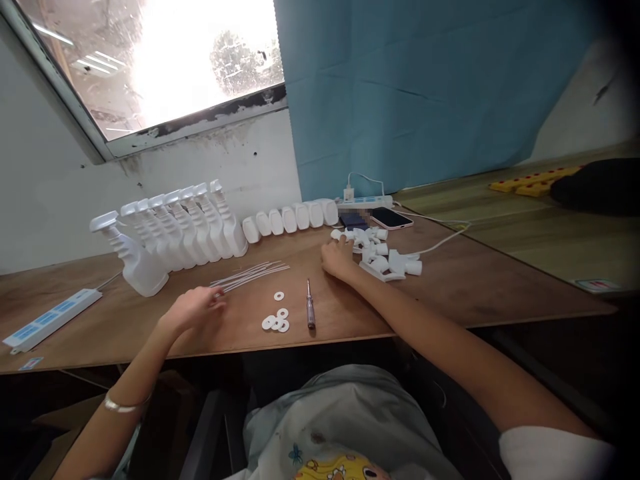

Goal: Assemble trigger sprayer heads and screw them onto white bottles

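My left hand (193, 307) is just above the table, loosely curled with a gap between its fingers. It is by the near ends of several thin white tubes (250, 274). At the left edge of a pile of white spray trigger heads (383, 250), my right hand (338, 259) has its fingers around one spray trigger head (336, 234), partly hidden by them. Between my hands lie several flat white ring washers (279, 296) and a screwdriver (311, 310) with a translucent handle, its tip pointing away from me.
White spray bottles (145, 272) stand in a row at the back left, with several white bottle-shaped pieces (289, 219) along the wall. Power strips (53, 320) lie at the left and at the back. A phone (391, 218) rests behind the trigger heads, near a white cable (443, 237).
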A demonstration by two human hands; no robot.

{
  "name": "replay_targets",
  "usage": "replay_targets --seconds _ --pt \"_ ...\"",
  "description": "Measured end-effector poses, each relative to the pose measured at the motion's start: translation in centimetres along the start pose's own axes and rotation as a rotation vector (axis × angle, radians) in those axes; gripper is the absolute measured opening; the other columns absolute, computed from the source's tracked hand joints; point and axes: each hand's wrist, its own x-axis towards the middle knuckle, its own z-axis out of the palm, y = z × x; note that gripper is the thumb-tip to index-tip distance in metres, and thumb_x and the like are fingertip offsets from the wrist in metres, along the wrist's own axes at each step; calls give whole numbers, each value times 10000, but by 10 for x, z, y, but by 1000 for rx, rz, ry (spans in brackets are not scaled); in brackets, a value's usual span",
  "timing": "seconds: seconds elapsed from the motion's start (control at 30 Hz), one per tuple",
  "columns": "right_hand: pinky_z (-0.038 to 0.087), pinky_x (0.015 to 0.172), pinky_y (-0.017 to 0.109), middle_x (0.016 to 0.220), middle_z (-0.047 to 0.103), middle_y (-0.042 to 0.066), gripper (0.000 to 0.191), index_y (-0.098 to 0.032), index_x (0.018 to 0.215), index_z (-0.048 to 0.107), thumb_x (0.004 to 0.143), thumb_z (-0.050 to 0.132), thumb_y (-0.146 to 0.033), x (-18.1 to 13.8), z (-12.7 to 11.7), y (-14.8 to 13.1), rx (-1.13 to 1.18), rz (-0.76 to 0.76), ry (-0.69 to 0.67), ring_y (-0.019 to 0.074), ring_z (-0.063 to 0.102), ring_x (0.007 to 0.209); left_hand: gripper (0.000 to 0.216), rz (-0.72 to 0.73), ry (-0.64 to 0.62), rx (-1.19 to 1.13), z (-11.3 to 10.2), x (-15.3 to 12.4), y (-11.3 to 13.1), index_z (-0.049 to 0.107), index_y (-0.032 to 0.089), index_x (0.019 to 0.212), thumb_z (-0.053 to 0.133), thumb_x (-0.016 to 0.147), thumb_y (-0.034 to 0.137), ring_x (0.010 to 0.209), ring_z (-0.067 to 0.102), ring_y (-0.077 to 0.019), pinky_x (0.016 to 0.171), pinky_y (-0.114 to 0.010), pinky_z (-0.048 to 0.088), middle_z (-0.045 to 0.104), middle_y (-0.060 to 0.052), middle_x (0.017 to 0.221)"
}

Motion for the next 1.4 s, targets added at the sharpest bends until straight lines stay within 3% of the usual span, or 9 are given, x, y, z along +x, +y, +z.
replay_targets --seconds 0.13,0.23,0.3,0.43,0.57,0.7,0.9,1.17,1.4 --pt "318 807 395 985 598 205 325 -63 1010 577 701 477 -64 -1 -2 -5 16 -78 -11 314 468 1028 291 423 -44 -43 -22 42 76 603 253 996 502 755 381 897 573 -178 732 -240 407 628 -23 1011" --pt "334 786 370 943 608 205 339 -76 1016 570 706 441 -27 -1 0 -5 17 -162 43 284 502 980 271 513 -224 -65 -19 78 105 656 242 842 668 597 357 726 580 -165 598 -224 375 658 -17 835" --pt "338 780 371 926 613 196 312 -99 995 576 720 440 -45 0 2 -4 16 -217 94 278 508 956 204 523 -247 -95 -13 96 114 655 212 676 715 526 337 618 550 -149 530 -223 339 641 -16 695" --pt "328 797 396 936 615 171 225 -126 956 579 761 488 -192 -2 1 -6 57 -279 221 284 491 936 168 510 -237 -265 2 115 112 599 190 517 717 515 310 483 479 -106 470 -213 301 569 15 521" --pt "327 812 380 987 621 141 277 -133 1032 548 836 418 -280 -5 -4 -14 229 -348 284 271 491 948 239 427 -165 -444 11 116 99 588 181 595 686 576 398 481 470 -103 474 -213 299 561 18 530" --pt "363 803 323 1010 622 124 280 -134 1043 542 845 421 -290 -2 0 -16 370 -443 114 233 543 937 322 458 -184 -488 14 114 94 604 171 725 699 558 429 593 522 -122 531 -206 341 593 1 647" --pt "385 846 297 1093 585 114 365 -135 1126 487 763 490 -165 5 13 -8 491 -536 -19 201 539 1005 301 525 -173 -535 17 115 95 571 147 686 702 561 388 578 494 -106 546 -213 347 565 6 624" --pt "406 815 307 1032 533 103 393 -154 1153 495 763 511 -196 7 22 -8 454 -509 55 187 544 896 347 458 118 -928 32 127 97 537 132 770 649 634 431 553 441 -74 539 -199 337 533 20 605" --pt "409 726 257 849 577 74 234 -110 948 618 738 518 -133 4 16 -17 566 -418 60 132 527 729 335 379 232 -924 45 138 97 550 128 803 638 647 411 534 440 -72 519 -194 337 569 5 626"
